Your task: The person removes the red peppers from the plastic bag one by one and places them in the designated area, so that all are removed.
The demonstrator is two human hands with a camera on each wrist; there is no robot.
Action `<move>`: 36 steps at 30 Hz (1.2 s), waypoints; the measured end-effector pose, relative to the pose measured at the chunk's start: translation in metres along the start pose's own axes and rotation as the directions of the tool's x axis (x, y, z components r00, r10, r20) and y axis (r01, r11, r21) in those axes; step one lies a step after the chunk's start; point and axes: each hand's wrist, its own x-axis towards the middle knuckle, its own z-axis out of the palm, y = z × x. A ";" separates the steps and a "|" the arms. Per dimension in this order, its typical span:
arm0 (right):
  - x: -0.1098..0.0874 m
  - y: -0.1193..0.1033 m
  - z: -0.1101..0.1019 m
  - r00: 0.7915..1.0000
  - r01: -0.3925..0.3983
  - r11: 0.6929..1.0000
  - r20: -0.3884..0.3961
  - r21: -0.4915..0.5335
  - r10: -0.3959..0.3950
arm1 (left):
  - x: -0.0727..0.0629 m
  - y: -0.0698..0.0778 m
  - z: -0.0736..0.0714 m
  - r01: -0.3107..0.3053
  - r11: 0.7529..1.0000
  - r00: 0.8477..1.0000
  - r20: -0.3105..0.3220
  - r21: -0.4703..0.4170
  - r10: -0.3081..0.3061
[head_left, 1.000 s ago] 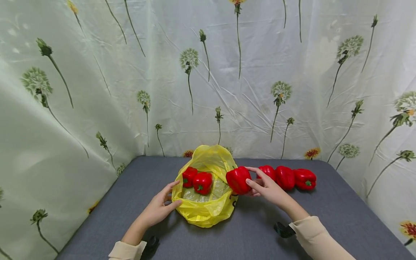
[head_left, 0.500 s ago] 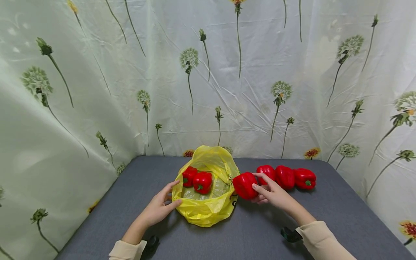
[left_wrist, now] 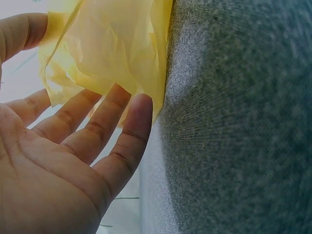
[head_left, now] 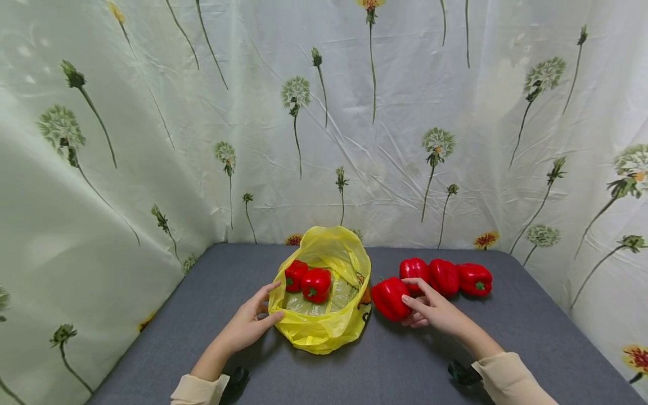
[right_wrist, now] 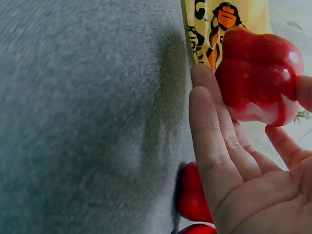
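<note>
A yellow plastic bag (head_left: 324, 332) stands with its mouth wide, and two red bell peppers (head_left: 316, 285) lie inside it. My left hand (head_left: 247, 319) rests against the bag's left side; the left wrist view shows nearly straight fingers (left_wrist: 105, 122) touching the plastic. Just right of the bag, my right hand (head_left: 435, 309) holds another red bell pepper (head_left: 390, 299) between thumb and fingers. In the right wrist view this bell pepper (right_wrist: 261, 78) is raised off the table, in front of the bag's printed side (right_wrist: 222, 24).
Three more red bell peppers (head_left: 444, 277) sit in a row on the grey table (head_left: 385, 371), behind and right of my right hand. A flower-printed curtain (head_left: 324, 140) hangs behind the table and along its sides.
My right hand has moved right and nearer to me with the bell pepper, away from the bag's rim. The left hand and bag have stayed nearly still.
</note>
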 end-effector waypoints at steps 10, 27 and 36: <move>-0.011 0.005 -0.009 0.999 -0.031 0.999 -0.021 -0.020 0.031 | 0.001 0.000 0.000 0.002 1.000 1.000 -0.005 0.013 -0.002; -0.031 0.015 -0.023 0.994 -0.101 0.995 -0.054 -0.021 0.100 | 0.000 -0.001 0.000 0.001 1.000 1.000 0.010 -0.002 -0.001; -0.037 0.019 -0.027 0.985 -0.147 0.989 -0.099 -0.023 0.144 | 0.000 -0.002 0.000 -0.001 1.000 1.000 0.018 -0.017 0.001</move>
